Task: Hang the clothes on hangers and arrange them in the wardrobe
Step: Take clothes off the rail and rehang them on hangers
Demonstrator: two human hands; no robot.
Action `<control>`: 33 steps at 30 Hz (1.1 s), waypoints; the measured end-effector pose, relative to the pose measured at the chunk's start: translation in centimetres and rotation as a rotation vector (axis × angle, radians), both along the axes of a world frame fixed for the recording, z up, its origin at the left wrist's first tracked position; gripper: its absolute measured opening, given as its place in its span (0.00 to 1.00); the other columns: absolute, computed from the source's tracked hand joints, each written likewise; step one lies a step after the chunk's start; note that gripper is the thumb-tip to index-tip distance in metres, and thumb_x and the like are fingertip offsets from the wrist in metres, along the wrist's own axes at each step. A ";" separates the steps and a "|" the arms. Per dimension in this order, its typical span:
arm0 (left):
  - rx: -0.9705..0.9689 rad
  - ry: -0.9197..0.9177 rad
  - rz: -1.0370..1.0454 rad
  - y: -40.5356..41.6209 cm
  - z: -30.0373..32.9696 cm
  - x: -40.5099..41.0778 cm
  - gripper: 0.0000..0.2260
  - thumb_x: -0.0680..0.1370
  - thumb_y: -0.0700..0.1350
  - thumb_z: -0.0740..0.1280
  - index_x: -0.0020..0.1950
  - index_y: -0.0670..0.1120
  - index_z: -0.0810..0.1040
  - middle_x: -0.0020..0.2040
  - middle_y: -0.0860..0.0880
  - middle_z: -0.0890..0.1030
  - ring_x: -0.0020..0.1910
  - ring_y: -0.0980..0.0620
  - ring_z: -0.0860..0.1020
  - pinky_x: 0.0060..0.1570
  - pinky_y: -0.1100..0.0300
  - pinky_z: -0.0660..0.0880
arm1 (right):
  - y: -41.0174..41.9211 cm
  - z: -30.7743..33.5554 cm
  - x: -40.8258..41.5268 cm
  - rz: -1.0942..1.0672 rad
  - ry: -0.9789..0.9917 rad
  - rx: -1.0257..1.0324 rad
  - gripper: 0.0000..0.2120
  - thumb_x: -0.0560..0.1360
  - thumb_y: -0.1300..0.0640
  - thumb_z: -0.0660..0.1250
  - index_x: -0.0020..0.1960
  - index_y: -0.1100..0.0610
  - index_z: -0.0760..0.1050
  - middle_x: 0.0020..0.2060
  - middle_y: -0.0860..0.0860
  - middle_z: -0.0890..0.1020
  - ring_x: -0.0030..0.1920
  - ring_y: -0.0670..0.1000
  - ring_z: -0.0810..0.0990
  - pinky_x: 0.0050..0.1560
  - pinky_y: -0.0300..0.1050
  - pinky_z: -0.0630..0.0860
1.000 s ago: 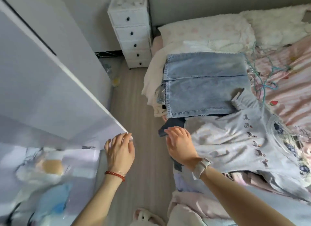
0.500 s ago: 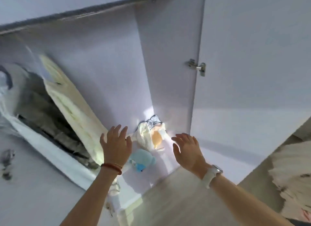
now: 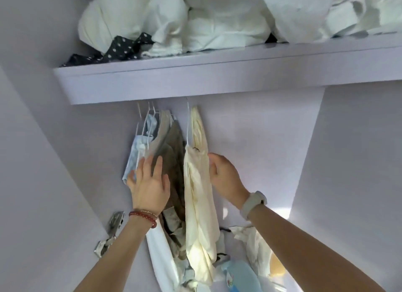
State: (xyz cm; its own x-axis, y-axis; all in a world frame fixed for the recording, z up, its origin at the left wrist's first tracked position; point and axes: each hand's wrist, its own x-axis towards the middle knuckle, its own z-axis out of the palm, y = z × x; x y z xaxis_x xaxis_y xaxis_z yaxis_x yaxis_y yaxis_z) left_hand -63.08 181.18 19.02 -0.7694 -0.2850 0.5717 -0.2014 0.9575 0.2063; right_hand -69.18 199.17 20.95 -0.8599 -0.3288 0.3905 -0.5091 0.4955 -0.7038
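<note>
Clothes (image 3: pixel 171 159) hang mid-frame under shelf (image 3: pixel 195 83). Left hand (image 3: pixel 150 183) spread flat on brown garment; right hand (image 3: pixel 226 178) loosely curled beside cream garment (image 3: pixel 198 183). Should part them evenly, freeing hanger space.

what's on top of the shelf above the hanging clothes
Bunched white bedding fills the shelf, with a dark polka-dot cloth at its left front. Anything behind the pile is covered.

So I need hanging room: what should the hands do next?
Probably spread the gap wider: the left hand presses the brown garment leftward, while the right hand is behind the cream garment. All the hangers are crowded together.
</note>
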 end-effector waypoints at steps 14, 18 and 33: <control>-0.021 -0.102 0.137 -1.3 -0.4 -1.8 0.27 0.72 0.42 0.67 0.70 0.41 0.66 0.72 0.40 0.62 0.71 0.42 0.62 0.60 0.40 0.66 | -8.2 3.5 -7.4 -0.159 -0.131 -0.248 0.11 0.80 0.60 0.51 0.55 0.64 0.68 0.42 0.59 0.79 0.47 0.61 0.77 0.52 0.52 0.73; 0.003 -0.075 0.151 -0.6 -0.4 -2.2 0.25 0.71 0.42 0.68 0.68 0.42 0.69 0.72 0.39 0.63 0.71 0.41 0.62 0.63 0.33 0.57 | -5.3 1.9 -7.4 -0.085 0.048 -0.366 0.07 0.80 0.59 0.55 0.45 0.59 0.68 0.25 0.46 0.65 0.28 0.48 0.66 0.32 0.42 0.63; 0.072 -0.209 -0.529 11.7 -4.7 -0.3 0.22 0.80 0.45 0.58 0.73 0.45 0.58 0.75 0.44 0.56 0.75 0.44 0.51 0.70 0.42 0.54 | 18.7 -8.8 9.3 -0.350 0.194 0.416 0.15 0.76 0.53 0.55 0.41 0.57 0.78 0.26 0.51 0.80 0.27 0.54 0.77 0.28 0.39 0.70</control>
State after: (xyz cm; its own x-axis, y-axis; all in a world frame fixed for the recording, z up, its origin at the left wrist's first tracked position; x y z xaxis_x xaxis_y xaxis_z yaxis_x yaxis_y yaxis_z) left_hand -63.42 192.92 14.37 -0.9124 0.1371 0.3856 0.2580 0.9242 0.2817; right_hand -59.90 217.82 12.12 -0.8707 -0.1974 0.4505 -0.3653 0.8729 -0.3234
